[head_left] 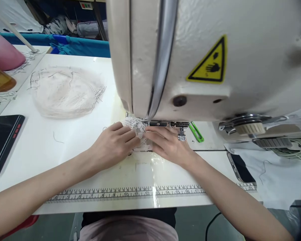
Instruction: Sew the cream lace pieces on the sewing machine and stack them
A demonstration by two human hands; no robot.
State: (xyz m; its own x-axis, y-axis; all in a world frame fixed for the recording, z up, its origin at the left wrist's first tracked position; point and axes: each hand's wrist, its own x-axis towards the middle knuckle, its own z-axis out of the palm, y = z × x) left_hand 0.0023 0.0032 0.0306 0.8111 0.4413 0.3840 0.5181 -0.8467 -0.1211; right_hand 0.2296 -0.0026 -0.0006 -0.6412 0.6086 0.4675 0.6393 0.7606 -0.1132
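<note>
A small piece of white lace (137, 129) lies under the head of a cream sewing machine (205, 57), right by the presser foot (157, 124). My left hand (114, 144) rests on the lace from the left, fingers curled over it and pressing it to the table. My right hand (169, 144) lies flat beside it on the right, fingertips touching the lace edge near the foot. The needle itself is hidden behind the machine head.
A pile of pale lace pieces (65, 92) sits at the back left of the white table (40, 150). A black phone (2, 142) lies at the left edge, another phone (240, 167) at the right. Green clippers (197, 132) lie by the machine. A printed ruler (125, 193) runs along the front edge.
</note>
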